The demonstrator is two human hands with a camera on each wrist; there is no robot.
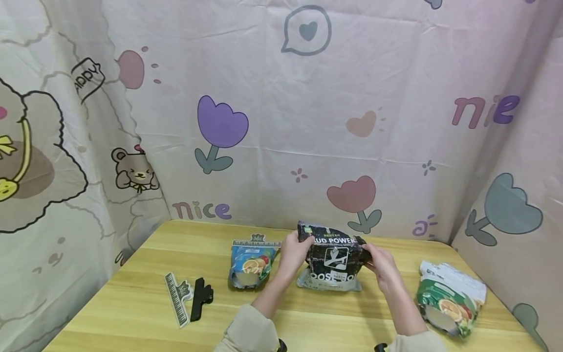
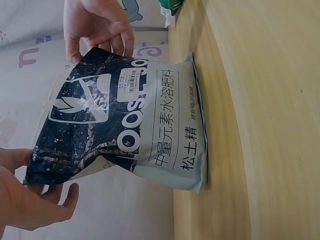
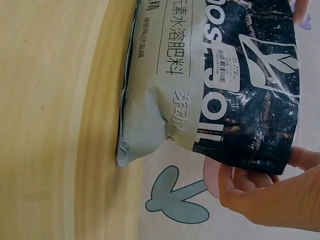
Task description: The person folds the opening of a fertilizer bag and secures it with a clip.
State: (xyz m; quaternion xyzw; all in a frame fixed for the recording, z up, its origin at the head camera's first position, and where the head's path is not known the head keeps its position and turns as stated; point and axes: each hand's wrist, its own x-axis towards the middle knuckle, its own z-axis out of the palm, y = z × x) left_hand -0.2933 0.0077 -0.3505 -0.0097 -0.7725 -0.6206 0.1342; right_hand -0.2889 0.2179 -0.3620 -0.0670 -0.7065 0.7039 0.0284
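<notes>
A black and pale grey fertilizer bag (image 1: pixel 336 266) stands on its bottom edge on the table, its printed front facing me. At the bag's upper left corner, my left hand (image 1: pixel 295 252) grips the black plastic between thumb and fingers. My right hand (image 1: pixel 382 266) pinches the opposite upper corner. The bag's top part bends at a crease between the hands. In the left wrist view a white barcode label (image 2: pixel 129 85) shows on the bag's front. Seen from the right wrist, the right thumb and fingers (image 3: pixel 245 177) lie on either side of the bag's edge.
Left of the bag stands a blue fruit-print pouch (image 1: pixel 249 266) with a piano-keyboard clip (image 1: pixel 257 243) on its top. Another piano-keyboard clip (image 1: pixel 178 298) and a black clip (image 1: pixel 201 299) lie farther left. A green fruit-print pouch (image 1: pixel 450 305) lies at the right. A printed curtain (image 1: pixel 272 122) hangs behind the table.
</notes>
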